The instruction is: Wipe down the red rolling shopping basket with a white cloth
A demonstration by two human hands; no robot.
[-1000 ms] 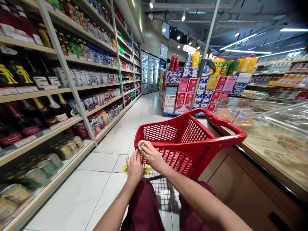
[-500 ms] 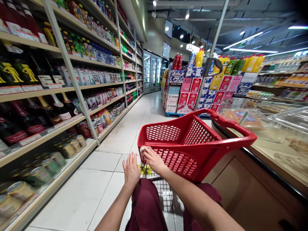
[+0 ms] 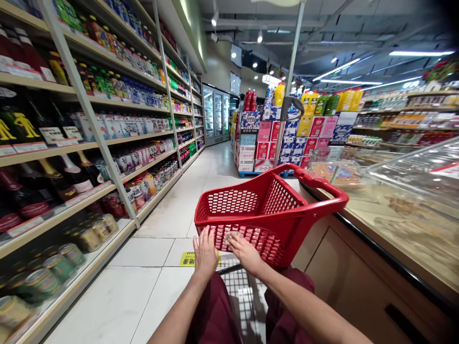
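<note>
A red plastic shopping cart [image 3: 238,220] with holes in its walls stands in front of my knees, its handle to the right. My right hand [image 3: 245,252] presses a small pale cloth [image 3: 234,235] flat on the cart's near side wall. Most of the cloth is hidden under the fingers. Near the cart's left front corner is my left hand [image 3: 206,251], its fingers stretched out and empty. Its fingertips are at the side wall; whether they touch it I cannot tell.
Shelves of bottles and cans [image 3: 91,229] run along the left. On the right stands a counter [image 3: 362,229] with clear covers. Stacked drink boxes [image 3: 263,150] rise behind the cart. A yellow floor sign [image 3: 188,258] lies under the cart's left end.
My right hand has moved right along the cart's side with the cloth, away from the left corner. My left hand has come nearer the side wall. The camera view has shifted.
</note>
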